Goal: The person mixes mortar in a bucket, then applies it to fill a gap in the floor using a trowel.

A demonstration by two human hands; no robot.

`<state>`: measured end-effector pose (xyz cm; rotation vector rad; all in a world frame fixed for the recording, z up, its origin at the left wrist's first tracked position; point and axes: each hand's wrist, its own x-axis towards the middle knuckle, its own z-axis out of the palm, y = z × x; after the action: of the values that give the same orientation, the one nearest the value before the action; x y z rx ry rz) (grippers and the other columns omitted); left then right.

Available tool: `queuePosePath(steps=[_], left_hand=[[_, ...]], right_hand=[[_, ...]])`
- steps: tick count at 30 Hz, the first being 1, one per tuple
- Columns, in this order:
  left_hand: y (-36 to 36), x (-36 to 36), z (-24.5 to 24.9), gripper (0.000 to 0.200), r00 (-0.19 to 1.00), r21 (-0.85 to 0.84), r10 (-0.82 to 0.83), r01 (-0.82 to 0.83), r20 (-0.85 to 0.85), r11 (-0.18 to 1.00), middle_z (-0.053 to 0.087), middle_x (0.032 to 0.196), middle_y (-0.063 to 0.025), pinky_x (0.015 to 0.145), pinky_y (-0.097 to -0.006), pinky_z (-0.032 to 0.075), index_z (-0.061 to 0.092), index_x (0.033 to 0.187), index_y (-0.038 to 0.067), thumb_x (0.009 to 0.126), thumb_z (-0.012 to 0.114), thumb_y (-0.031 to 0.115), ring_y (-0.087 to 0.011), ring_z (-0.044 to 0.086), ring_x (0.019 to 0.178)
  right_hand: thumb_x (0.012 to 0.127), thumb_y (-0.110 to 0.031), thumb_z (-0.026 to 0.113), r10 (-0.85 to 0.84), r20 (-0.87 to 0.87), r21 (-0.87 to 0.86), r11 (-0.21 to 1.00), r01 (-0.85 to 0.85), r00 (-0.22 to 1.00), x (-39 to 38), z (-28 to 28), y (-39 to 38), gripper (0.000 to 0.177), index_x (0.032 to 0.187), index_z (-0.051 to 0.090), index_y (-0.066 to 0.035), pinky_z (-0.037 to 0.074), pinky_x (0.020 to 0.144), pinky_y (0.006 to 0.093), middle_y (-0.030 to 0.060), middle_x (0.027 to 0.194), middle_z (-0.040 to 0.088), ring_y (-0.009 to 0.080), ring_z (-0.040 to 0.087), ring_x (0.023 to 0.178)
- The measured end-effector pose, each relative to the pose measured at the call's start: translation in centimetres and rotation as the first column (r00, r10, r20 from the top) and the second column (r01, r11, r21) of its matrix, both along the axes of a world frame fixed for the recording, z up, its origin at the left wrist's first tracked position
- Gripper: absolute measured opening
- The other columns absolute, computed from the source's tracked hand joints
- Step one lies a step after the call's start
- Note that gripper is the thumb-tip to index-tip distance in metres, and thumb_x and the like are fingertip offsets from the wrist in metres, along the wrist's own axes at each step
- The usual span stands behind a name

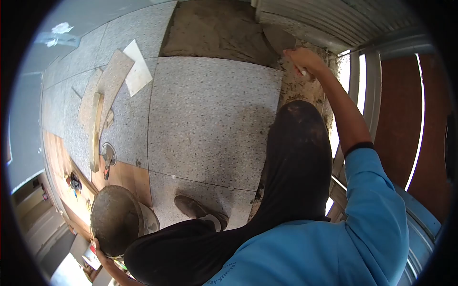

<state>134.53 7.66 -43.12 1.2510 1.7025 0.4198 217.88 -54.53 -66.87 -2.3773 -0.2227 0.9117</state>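
A room under renovation (spread mortar (210, 31) beside speckled tiles (210, 105)).

Mortar (210, 28) lies beyond the large tile (210, 109), a trowel (279, 39) at its right end, perhaps touching; left, a wooden strip (95, 133), the bucket (141, 214) behind it.

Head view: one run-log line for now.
right hand: holds trowel at mortar edge | left hand: at bucket rim, grip unclear | mortar: spread beyond laid tile

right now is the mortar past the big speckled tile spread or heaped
Spread: the mortar lies in a broad, streaked layer beyond the tile, with no heap visible.
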Motion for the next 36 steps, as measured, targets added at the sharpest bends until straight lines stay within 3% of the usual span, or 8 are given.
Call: queuePosePath(steps=[8,11,13,16,28,33,35,36], left_hand=[[1.2,-0.6,-0.3,0.074,1.0,0.008,-0.006,0.006,0.009,1.0,0.063,0.131,-0.019,0.103,-0.0379,0.049,0.055,0.135,-0.006,0.086,0.078,0.044,-0.0314,0.063,0.116],[0.6,0.1,0.0,0.073,0.999,-0.006,-0.021,0.022,0.025,1.0,0.063,0.132,-0.0186,0.103,-0.0379,0.049,0.054,0.136,-0.006,0.087,0.077,0.044,-0.0309,0.063,0.117],[1.0,-0.2,0.0,0.072,1.0,-0.014,-0.013,0.013,0.019,1.0,0.063,0.132,-0.0182,0.103,-0.0381,0.049,0.053,0.137,-0.005,0.088,0.075,0.043,-0.0308,0.063,0.117],[1.1,0.1,0.1,0.072,0.998,-0.034,-0.05,0.051,0.045,0.998,0.062,0.133,-0.0178,0.104,-0.0382,0.048,0.051,0.139,-0.005,0.09,0.073,0.042,-0.0306,0.062,0.118],[2.2,1.0,-0.6,0.071,0.999,-0.024,-0.024,0.025,0.027,0.999,0.062,0.134,-0.0174,0.105,-0.0384,0.048,0.052,0.138,-0.006,0.09,0.073,0.041,-0.0301,0.063,0.118],[2.4,1.5,-0.5,0.07,0.998,-0.044,-0.04,0.043,0.057,0.998,0.063,0.132,-0.0173,0.104,-0.0382,0.048,0.053,0.137,-0.006,0.09,0.074,0.041,-0.03,0.063,0.116],[2.1,1.7,-0.3,0.069,0.998,-0.04,-0.037,0.039,0.059,0.998,0.064,0.131,-0.0174,0.103,-0.038,0.049,0.055,0.135,-0.007,0.09,0.074,0.04,-0.03,0.064,0.115],[2.0,2.1,-0.2,0.068,0.998,-0.026,-0.031,0.032,0.054,0.999,0.065,0.129,-0.0175,0.103,-0.0379,0.049,0.056,0.134,-0.008,0.089,0.075,0.039,-0.03,0.065,0.114]], right_hand=[[0.094,-0.033,0.053,0.185,0.056,0.256,0.947,-0.193,0.981,-1.1,-1.3,15.3,0.037,0.09,0.06,0.004,0.053,0.05,0.0406,0.0133,0.063,0.06,0.0236,0.064,0.051],[0.092,-0.023,0.052,0.734,0.508,-0.205,0.612,-0.764,0.452,-0.9,-4.5,21.2,0.029,0.092,0.065,0.004,0.057,0.058,0.0431,0.0191,0.073,0.067,0.0293,0.071,0.064],[0.088,-0.018,0.055,0.586,0.273,-0.025,0.797,-0.604,0.762,-2.6,-2.5,23.2,0.025,0.089,0.07,0.002,0.06,0.07,0.0421,0.0234,0.088,0.073,0.0317,0.074,0.08],[0.084,-0.018,0.057,0.773,0.601,-0.435,0.529,-0.729,0.202,-0.8,-6.9,23.8,0.023,0.088,0.072,-0.001,0.06,0.072,0.0424,0.0209,0.087,0.073,0.0339,0.074,0.082],[0.096,-0.021,0.054,-0.312,-0.24,0.214,0.907,0.364,0.919,-1.7,-1.5,11.4,0.029,0.084,0.06,0.004,0.051,0.049,0.0446,0.0151,0.069,0.06,0.024,0.064,0.058],[0.093,-0.018,0.056,0.452,0.74,-0.087,0.799,-0.595,0.498,1.1,-5.2,15.2,0.026,0.088,0.063,0.007,0.053,0.052,0.0456,0.0205,0.071,0.063,0.0279,0.068,0.063],[0.091,-0.017,0.057,-0.125,-0.073,0.462,0.875,0.144,0.99,0.7,-1.4,20.8,0.026,0.08,0.067,0.005,0.055,0.057,0.0471,0.0249,0.077,0.068,0.0335,0.071,0.068],[0.09,-0.017,0.056,0.109,0.375,0.327,0.913,-0.242,0.921,2.3,-3.6,23.5,0.028,0.076,0.067,0.005,0.055,0.059,0.0459,0.0263,0.08,0.069,0.0343,0.072,0.071]])
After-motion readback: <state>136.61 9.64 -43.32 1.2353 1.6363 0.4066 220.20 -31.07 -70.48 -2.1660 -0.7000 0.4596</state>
